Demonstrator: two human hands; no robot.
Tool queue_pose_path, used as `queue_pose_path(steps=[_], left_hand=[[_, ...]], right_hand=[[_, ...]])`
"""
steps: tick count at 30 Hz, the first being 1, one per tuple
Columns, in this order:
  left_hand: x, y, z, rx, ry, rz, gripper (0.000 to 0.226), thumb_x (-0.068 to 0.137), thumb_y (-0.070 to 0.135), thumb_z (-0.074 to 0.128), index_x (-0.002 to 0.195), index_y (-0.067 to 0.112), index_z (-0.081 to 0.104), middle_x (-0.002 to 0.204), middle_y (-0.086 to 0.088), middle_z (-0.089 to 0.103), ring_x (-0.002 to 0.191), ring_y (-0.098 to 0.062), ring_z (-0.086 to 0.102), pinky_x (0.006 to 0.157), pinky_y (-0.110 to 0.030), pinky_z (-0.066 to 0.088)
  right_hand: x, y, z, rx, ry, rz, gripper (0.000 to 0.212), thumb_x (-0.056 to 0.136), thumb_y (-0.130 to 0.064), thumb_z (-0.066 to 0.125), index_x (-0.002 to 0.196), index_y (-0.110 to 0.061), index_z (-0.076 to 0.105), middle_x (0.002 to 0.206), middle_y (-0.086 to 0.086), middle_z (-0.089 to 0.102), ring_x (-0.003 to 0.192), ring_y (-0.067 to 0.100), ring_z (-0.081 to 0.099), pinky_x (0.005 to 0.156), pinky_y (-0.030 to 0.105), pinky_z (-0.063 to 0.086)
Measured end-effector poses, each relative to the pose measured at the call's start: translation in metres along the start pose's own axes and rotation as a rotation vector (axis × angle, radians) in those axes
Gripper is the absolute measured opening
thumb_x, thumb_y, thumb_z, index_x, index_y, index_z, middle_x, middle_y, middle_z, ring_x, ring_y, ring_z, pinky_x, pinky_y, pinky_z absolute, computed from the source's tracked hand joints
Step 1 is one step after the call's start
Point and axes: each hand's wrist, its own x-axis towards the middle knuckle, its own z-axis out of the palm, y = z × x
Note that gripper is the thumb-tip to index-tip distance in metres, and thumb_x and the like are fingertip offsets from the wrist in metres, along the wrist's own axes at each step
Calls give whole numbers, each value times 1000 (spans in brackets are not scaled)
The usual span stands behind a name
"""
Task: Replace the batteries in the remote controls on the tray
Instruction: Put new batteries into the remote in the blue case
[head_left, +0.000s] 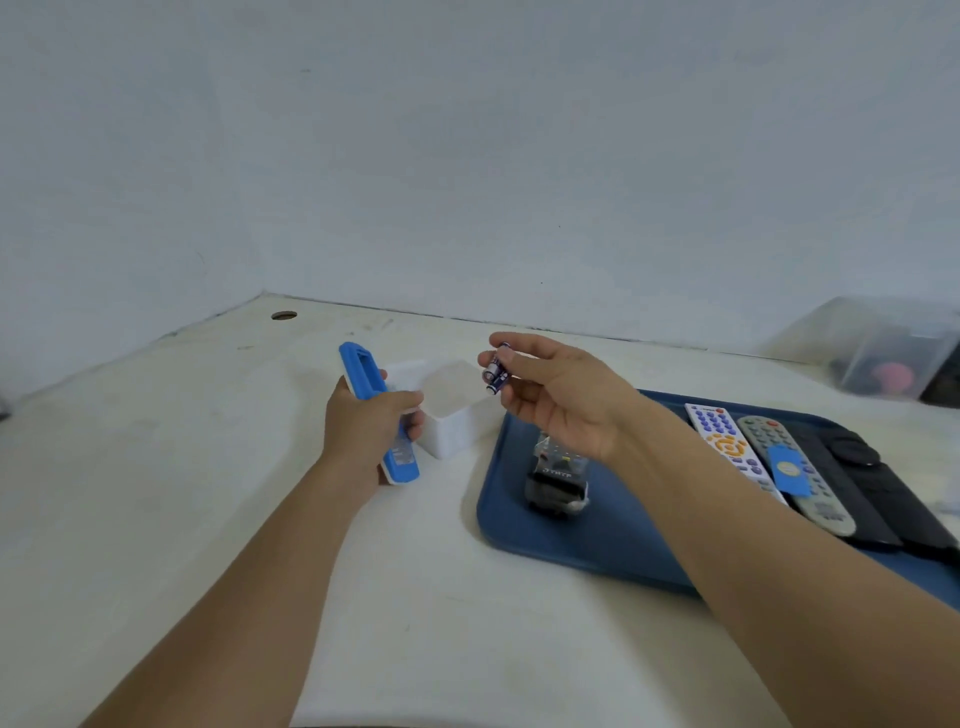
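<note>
Batteries (496, 370), two small purple ones, sit pinched in the fingers of the right hand (558, 400), up in the air above the white box (449, 415). The left hand (371, 423) has its fingers curled round a blue remote (376, 410) and holds it up over the white table (208, 467), just beside the box. On the blue tray (597, 540) lie a dark remote (556, 480), a white remote (730, 447), a grey remote (800, 478) and black remotes (872, 488).
</note>
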Motion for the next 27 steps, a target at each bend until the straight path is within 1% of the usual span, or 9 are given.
queue_pose_path(steps=[3,7,9,11,15,17,20,24,27], left_hand=[[-9,8,-6,-54,103,-46,35,83,11,81,106,16,54,86,-7,64,62,-21,63,58,-31,52],[-25,28,-1,-31,196,81,27,89,22,76,106,19,56,89,-3,61,54,-16,58,51,-29,48],[-38,38,20,-45,88,115,19,92,23,72,105,17,59,92,-6,63,49,-14,55,47,-28,47],[-55,45,56,-47,-112,88,18,95,28,68,102,15,58,89,-8,63,47,-15,53,45,-27,46],[-80,40,136,-79,-457,-115,39,98,48,57,104,10,59,85,-13,59,43,-18,49,40,-25,44],[-83,32,167,-81,-515,-162,38,98,46,58,105,8,60,76,-11,58,41,-17,48,39,-23,43],[-87,20,197,-52,-603,-166,22,95,30,65,97,8,60,61,-6,56,43,-16,50,39,-23,43],[-90,-1,204,-16,-693,-132,14,89,13,71,96,8,60,65,-5,55,48,-14,50,41,-22,43],[-89,-11,200,5,-714,-149,18,90,19,72,94,8,59,71,-3,59,52,-14,52,43,-23,45]], right_hand=[[-12,-5,-13,113,12,33,20,99,-2,55,116,-7,64,95,7,74,78,16,67,76,29,56],[-29,-15,-38,288,10,6,22,100,3,49,118,-2,60,92,11,72,75,18,68,79,34,61],[-36,-20,-49,340,-2,11,21,100,3,49,118,-2,59,92,13,73,73,18,67,70,31,62],[-43,-25,-63,339,-15,8,20,100,2,48,118,-3,56,93,13,73,71,16,66,60,23,58],[-54,-31,-94,216,17,-40,20,101,-1,46,118,-2,57,99,11,73,70,11,60,50,13,45],[-59,-35,-113,189,17,-60,23,102,-2,44,120,0,58,103,10,70,72,9,56,49,12,43],[-65,-42,-138,107,9,-89,25,103,-2,42,120,1,60,89,6,67,70,9,53,49,12,39],[-67,-50,-154,-194,93,-144,19,101,-7,53,112,-3,68,83,10,69,67,14,51,64,23,38],[-69,-53,-155,-368,161,-176,14,99,-10,59,107,-1,67,82,11,72,58,11,48,59,24,35]])
